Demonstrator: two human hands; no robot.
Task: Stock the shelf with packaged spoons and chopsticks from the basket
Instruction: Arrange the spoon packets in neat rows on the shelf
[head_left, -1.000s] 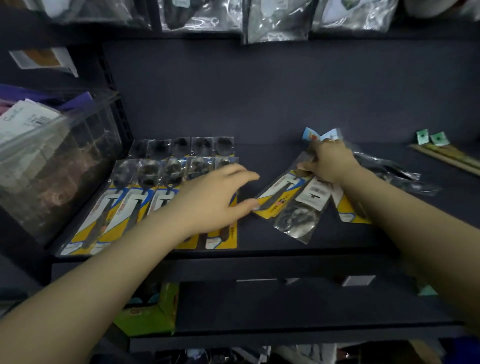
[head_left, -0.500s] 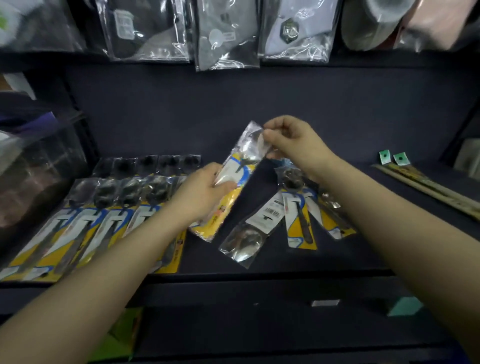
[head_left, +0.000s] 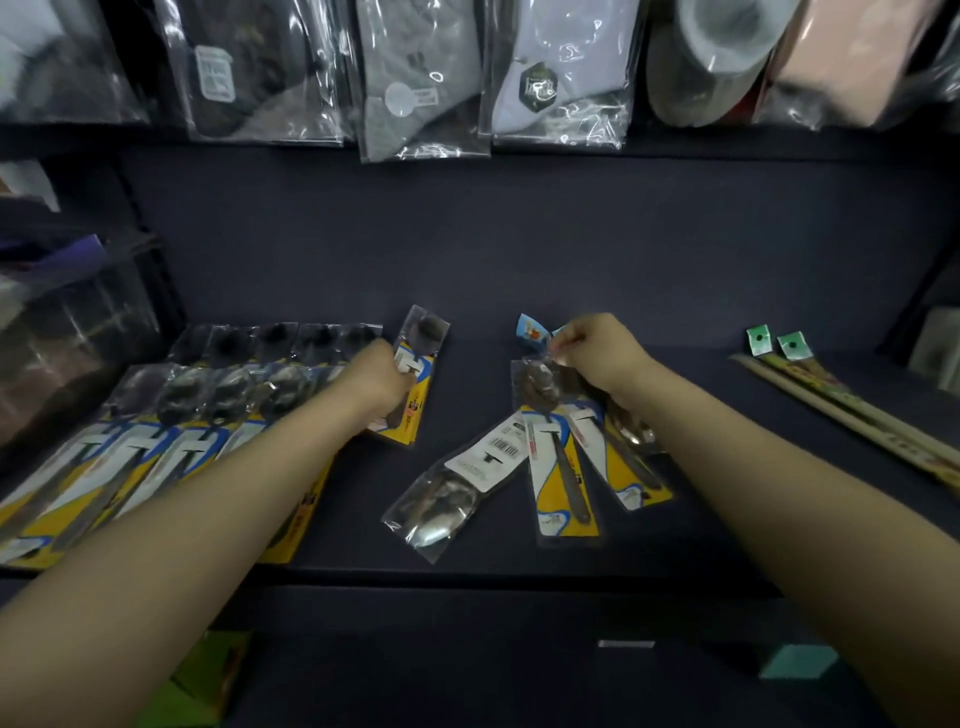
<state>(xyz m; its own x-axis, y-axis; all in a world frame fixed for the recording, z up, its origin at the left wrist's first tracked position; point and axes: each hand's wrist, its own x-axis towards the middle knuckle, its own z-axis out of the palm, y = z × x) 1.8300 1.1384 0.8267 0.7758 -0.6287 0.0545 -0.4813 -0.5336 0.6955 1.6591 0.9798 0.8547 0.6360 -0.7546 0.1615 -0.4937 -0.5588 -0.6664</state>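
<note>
At far left the row (head_left: 171, 415) of spoon packs lies flat on the shelf (head_left: 727, 519), overlapped like tiles, bowls to the back; my left hand (head_left: 376, 382) sits at its right end with fingers curled on one pack (head_left: 418, 387), which rests on the shelf just beside the row's last card, tilted a little off the row's line. To place it well I would slide it left until it laps the neighbour by the same margin as the others, square its yellow foot with theirs, and only then loosen the grip; the film looks slick, so I would press down and not drag. Mid-shelf a loose fan (head_left: 556, 457) of spoon packs waits, one (head_left: 452, 493) turned barcode-up; my right hand (head_left: 597, 353) pinches something at the fan's top by a blue header tag (head_left: 530, 330), though which pack it holds I cannot tell; I would lift one only, so the rest stay put. Far right, chopsticks (head_left: 852, 410) lie well apart; the basket is out of view.
</note>
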